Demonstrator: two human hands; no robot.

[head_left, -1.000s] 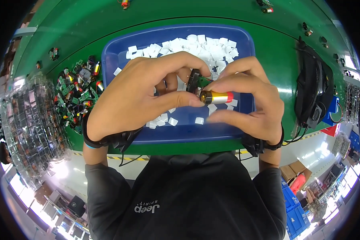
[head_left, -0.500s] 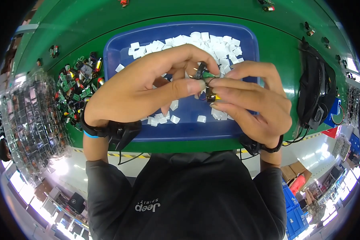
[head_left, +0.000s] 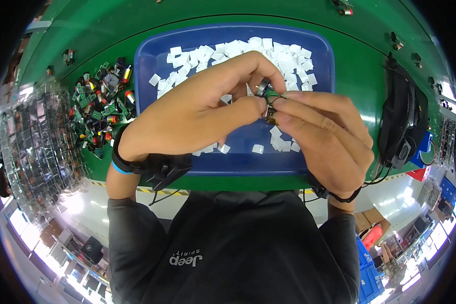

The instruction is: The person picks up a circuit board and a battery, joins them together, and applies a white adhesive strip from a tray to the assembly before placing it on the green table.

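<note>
Over the blue tray (head_left: 228, 164), both my hands meet at a small circuit board assembly (head_left: 271, 93) with a dark round part, thin wires and a small cylinder below it. My left hand (head_left: 197, 109) is closed, thumb and index finger pinching the assembly's dark part. From the other side, my right hand (head_left: 329, 126) is closed too, its fingertips pressed on the wires and the lower piece. Fingers cover much of the assembly. Many white square pieces (head_left: 228, 49) lie loose in the tray beneath.
Left of the tray is a heap of circuit boards with small cylinders (head_left: 99, 104). Stacked clear plastic trays (head_left: 40, 152) stand at the far left. A black bag (head_left: 397, 111) lies on the green table (head_left: 357, 68) to the right, with a cable near it.
Both hands have shifted slightly right with the assembly. It is turned between the fingers, so the dark part's round end now shows and less of the yellow cylinder is visible.
</note>
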